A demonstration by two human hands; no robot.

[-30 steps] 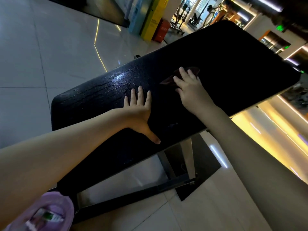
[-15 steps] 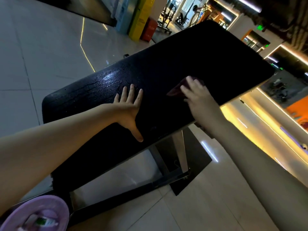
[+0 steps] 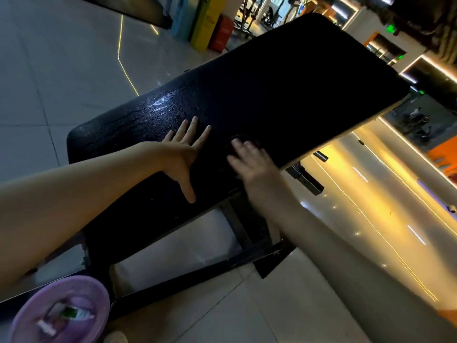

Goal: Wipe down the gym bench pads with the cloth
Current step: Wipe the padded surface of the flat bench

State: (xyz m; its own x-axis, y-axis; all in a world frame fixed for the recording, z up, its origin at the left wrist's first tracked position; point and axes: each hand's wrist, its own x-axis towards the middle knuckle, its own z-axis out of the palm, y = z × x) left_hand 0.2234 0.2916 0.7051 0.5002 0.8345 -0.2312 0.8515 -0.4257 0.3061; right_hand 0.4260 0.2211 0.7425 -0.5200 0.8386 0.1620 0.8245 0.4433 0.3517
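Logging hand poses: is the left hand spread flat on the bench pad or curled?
Spread flat: the left hand rests palm-down on the bench pad, fingers straight and fanned.

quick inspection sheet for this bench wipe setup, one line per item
surface: black bench pad, wet sheen beyond the left hand
job's things: dark cloth on the pad, mostly hidden under the right hand
clutter: purple basin on the floor, blurred items inside
grips: left hand flat on the pad, fingers spread; right hand pressing the cloth, motion-blurred
cables: nothing seen
surroundings: tiled floor, bench frame, yellow box beyond, lit gym rooms far off
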